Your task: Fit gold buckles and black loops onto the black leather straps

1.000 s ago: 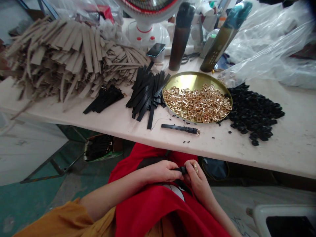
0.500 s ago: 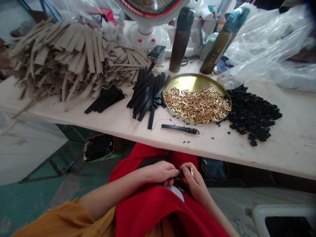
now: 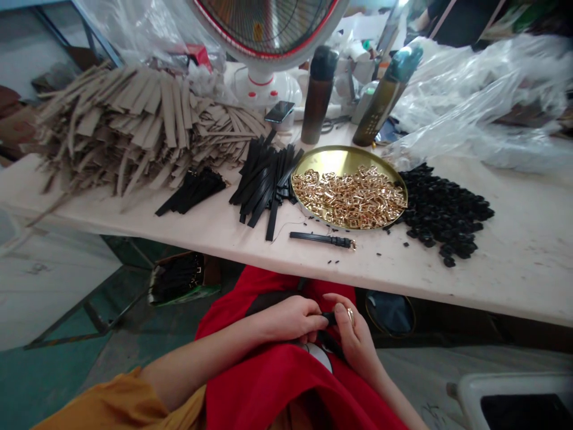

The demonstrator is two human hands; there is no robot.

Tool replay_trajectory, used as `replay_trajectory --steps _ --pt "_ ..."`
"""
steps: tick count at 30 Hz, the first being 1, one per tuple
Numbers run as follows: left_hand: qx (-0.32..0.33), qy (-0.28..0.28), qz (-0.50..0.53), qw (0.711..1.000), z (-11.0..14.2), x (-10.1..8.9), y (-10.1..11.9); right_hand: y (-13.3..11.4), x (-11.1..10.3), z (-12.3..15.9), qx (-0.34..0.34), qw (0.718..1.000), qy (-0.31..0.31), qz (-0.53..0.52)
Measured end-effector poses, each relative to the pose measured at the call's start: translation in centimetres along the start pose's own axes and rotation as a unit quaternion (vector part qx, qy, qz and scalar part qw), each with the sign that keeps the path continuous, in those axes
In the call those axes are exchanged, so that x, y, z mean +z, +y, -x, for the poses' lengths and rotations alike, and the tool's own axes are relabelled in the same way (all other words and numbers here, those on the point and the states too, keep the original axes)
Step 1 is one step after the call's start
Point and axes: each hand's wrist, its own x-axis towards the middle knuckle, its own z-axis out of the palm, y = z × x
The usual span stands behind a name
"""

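Above my lap, my left hand (image 3: 296,319) pinches one end of a short black strap (image 3: 330,318). Its other end is in the closed fingers of my right hand (image 3: 357,337). A gold-coloured piece (image 3: 350,315), apparently a buckle, shows at the right fingers. Much of the strap is hidden by both hands. On the table before me lies a finished-looking black strap with a gold buckle (image 3: 322,240). Behind it stands a round gold tray (image 3: 329,156) full of small gold buckles (image 3: 358,194). Left of the tray is a pile of flat black straps (image 3: 264,182).
A heap of small black loops (image 3: 447,212) lies right of the tray. Beige strips (image 3: 147,113) are piled at the left, beside a small black bundle (image 3: 194,190). A fan (image 3: 266,86), a phone (image 3: 280,111), two bottles (image 3: 319,95) and clear plastic (image 3: 483,101) line the back.
The camera view has tilted up slightly. My hands still hold the strap near my lap, and the right fingers have shifted, with the index finger lifted a little more.
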Motion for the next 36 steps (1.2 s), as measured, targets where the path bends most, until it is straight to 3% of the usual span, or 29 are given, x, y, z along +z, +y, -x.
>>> replay_trajectory --steps 4,7,9,11,14,17,20,24,27,29,33,36 --pt "0.021 0.02 -0.061 0.998 -0.6 -0.3 1.5 -0.4 0.0 -0.7 -0.018 1.0 0.006 -0.001" --pt "0.069 0.047 -0.165 0.983 -1.6 -2.1 3.4 -0.8 -1.1 -2.7 -0.044 0.997 0.04 0.042" --pt "0.097 0.116 -0.27 0.951 -2.8 -3.8 4.8 -1.2 -2.1 -5.0 -0.064 0.991 0.075 0.095" --pt "0.116 0.219 -0.359 0.9 -4.5 -5.4 6.0 -1.5 -3.2 -7.8 -0.076 0.977 0.103 0.169" --pt "0.148 0.337 -0.421 0.829 -7.1 -7.1 6.8 -1.6 -4.3 -11.6 -0.085 0.942 0.128 0.297" --pt "0.158 0.364 -0.462 0.793 -8.4 -8.4 6.4 -0.9 -4.7 -14.0 -0.102 0.922 0.154 0.341" --pt "0.152 0.397 -0.484 0.765 -7.5 -10.8 5.9 0.3 -4.9 -14.6 -0.068 0.938 0.178 0.29" --pt "0.013 0.472 -0.531 0.703 -5.4 -16.4 7.0 1.3 -5.3 -14.7 -0.006 0.949 0.177 0.259" --pt "-0.029 0.486 -0.533 0.692 -5.8 -20.2 7.8 1.4 -5.4 -15.0 0.017 0.954 0.174 0.243" --pt "-0.047 0.491 -0.532 0.688 -6.9 -21.4 8.1 1.4 -5.4 -15.1 0.022 0.957 0.176 0.229" --pt "-0.063 0.504 -0.527 0.682 -8.4 -21.6 8.1 1.2 -5.3 -14.8 -0.008 0.962 0.188 0.199" --pt "-0.055 0.505 -0.526 0.682 -7.8 -21.3 8.1 1.2 -5.2 -14.7 -0.032 0.961 0.197 0.19"
